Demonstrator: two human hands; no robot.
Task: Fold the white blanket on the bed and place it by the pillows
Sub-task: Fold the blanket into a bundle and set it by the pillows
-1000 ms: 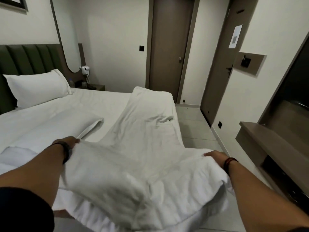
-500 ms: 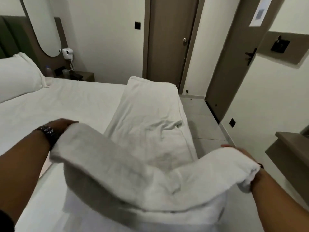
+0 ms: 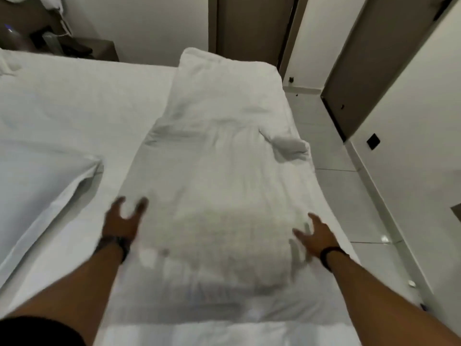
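The white blanket (image 3: 224, 176) lies as a long folded strip along the right side of the bed, running away from me. Its near end is doubled over onto the strip. My left hand (image 3: 123, 221) hovers at the blanket's left edge with fingers spread, holding nothing. My right hand (image 3: 315, 233) is at the blanket's right edge, fingers apart and empty too. A small bunched corner (image 3: 290, 147) sticks up on the blanket's right side. The pillows are out of view apart from a sliver at the far left edge.
A second folded white cloth (image 3: 37, 186) lies on the bed sheet (image 3: 82, 96) at the left. A bedside table (image 3: 74, 47) with dark items stands at the back left. Tiled floor (image 3: 349, 196), two brown doors and a wall run along the right.
Both hands held the blanket's near end raised; they swung it forward, laid it over the strip and let go. The view has tilted down toward the bed.
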